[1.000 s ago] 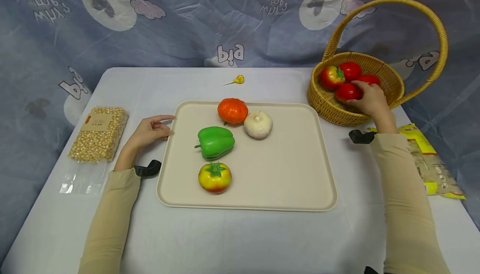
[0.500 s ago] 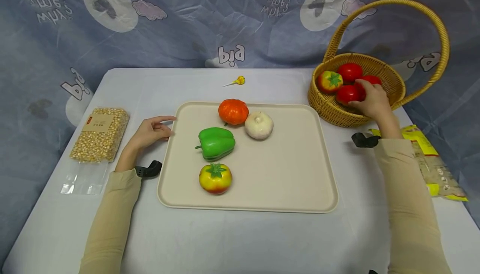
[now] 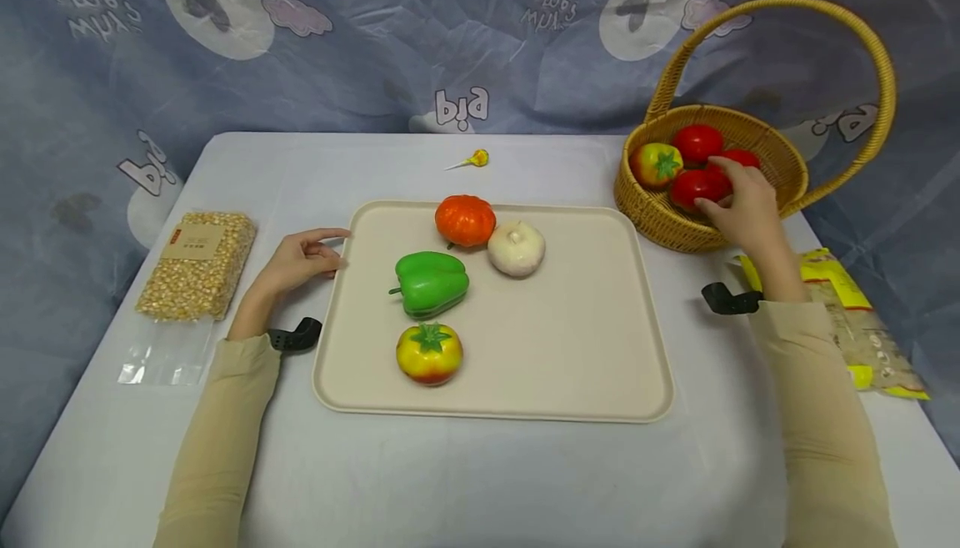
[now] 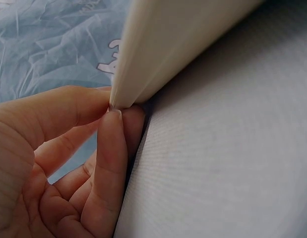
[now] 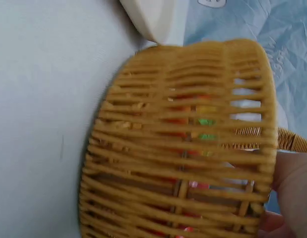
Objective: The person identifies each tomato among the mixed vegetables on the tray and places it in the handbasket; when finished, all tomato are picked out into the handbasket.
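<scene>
My left hand (image 3: 296, 263) pinches the left rim of a beige tray (image 3: 577, 348); the left wrist view has thumb and fingers meeting at the tray's edge (image 4: 138, 54). At the wicker basket (image 3: 667, 227), my right hand (image 3: 750, 206) reaches over the near right rim. Its thumb and fingers are spread apart above a red tomato (image 3: 697, 189), touching or just off it. Beside that lie a red-yellow tomato (image 3: 656, 165) with a green top and other red ones (image 3: 699, 143). Basket weave (image 5: 178, 148) hides the fingertips in the right wrist view.
On the tray are an orange pumpkin (image 3: 465, 221), a white garlic bulb (image 3: 517, 248), a green bell pepper (image 3: 431, 284) and a yellow tomato (image 3: 430, 354). A lollipop (image 3: 472, 159) lies behind it. A corn kernel bag (image 3: 198, 268) is left, a yellow packet (image 3: 862, 323) right.
The right hand has loosened around the red tomato, and its wrist has drawn back a little. The red-yellow tomato has rolled slightly left, its green top now facing nearer. The left hand stays put.
</scene>
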The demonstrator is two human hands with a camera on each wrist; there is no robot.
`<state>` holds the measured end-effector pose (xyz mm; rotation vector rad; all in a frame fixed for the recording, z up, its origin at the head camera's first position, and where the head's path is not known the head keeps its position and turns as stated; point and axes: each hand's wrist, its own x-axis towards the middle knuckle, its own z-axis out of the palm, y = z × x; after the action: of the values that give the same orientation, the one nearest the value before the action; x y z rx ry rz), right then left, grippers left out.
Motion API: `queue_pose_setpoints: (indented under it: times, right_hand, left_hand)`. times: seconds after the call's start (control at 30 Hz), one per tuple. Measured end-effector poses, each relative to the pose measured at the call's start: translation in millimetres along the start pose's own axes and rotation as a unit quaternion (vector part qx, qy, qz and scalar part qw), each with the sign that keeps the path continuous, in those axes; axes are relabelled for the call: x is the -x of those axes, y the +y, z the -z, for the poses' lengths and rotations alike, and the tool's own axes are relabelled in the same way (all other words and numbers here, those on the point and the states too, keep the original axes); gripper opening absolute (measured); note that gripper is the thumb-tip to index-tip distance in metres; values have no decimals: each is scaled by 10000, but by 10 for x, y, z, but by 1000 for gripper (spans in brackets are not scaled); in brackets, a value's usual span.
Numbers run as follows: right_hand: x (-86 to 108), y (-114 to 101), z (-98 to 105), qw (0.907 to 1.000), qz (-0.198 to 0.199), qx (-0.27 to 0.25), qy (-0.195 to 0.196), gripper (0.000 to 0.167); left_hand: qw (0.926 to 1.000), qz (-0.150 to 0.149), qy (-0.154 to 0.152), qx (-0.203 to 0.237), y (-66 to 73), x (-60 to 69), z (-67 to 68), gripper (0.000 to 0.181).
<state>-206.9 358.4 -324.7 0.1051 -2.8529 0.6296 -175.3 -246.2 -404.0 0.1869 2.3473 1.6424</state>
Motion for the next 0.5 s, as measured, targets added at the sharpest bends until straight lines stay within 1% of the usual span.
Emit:
queue_pose_setpoints:
  times: [0.17, 0.23, 0.4, 0.5]
  right_hand:
    - [58, -115, -55, 9967, 293, -304, 692, 53]
    - [72, -165, -79, 9944, 412, -442, 868, 52]
    - [127, -294, -132, 9893, 720, -581, 1129, 51]
    - [171, -389, -151, 9852, 981, -660, 1239, 51]
  left_hand:
    - [10000, -10, -19, 54, -8, -4, 6, 51]
    - [10000, -11, -26, 51, -10, -5, 6, 51]
    - [10000, -15, -11, 47, -16, -6, 4, 51]
    - [10000, -16, -9, 54, -21, -9, 7, 51]
